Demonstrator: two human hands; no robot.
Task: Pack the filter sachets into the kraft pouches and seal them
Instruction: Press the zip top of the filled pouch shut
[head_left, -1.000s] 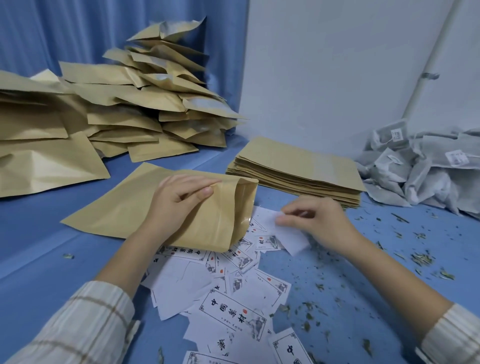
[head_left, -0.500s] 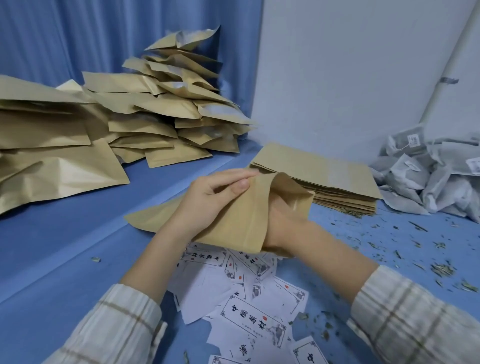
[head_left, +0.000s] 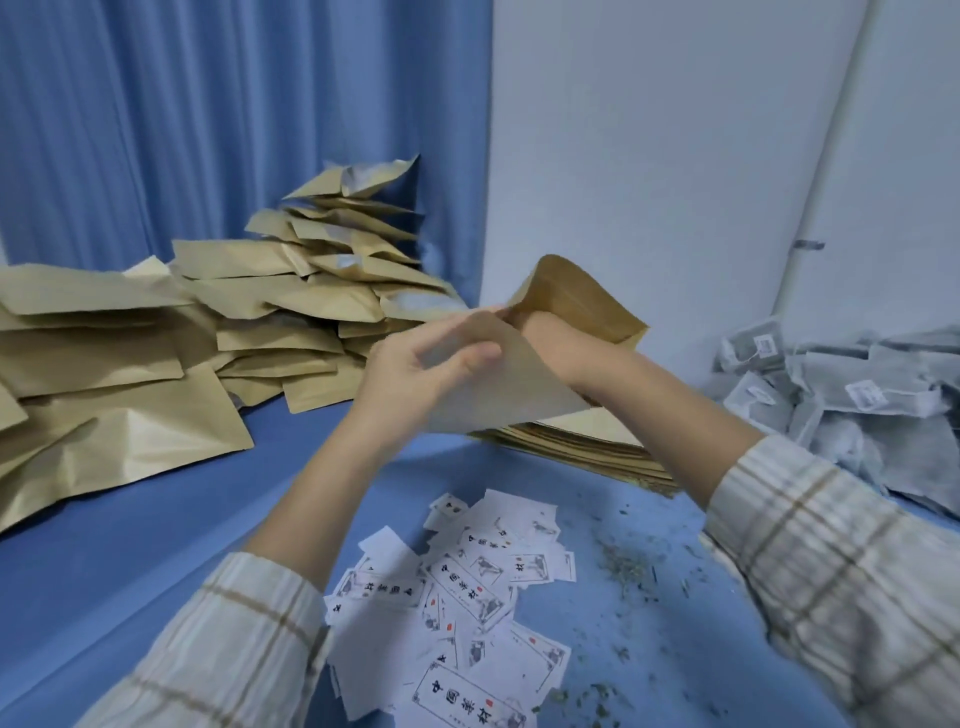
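Pouch of tan kraft paper, one, is lifted above the blue worktop; the left hand pinches its mouth edge, the right hand is inside to the wrist, grip hidden. Grey filter sachets are heaped right, uncounted. White cards bear Chinese characters.

Single head-worn, wide-angle view, looking forward and down from the person's own position onto the blue surface, close above both forearms; the curtain and wall corner close the far field.
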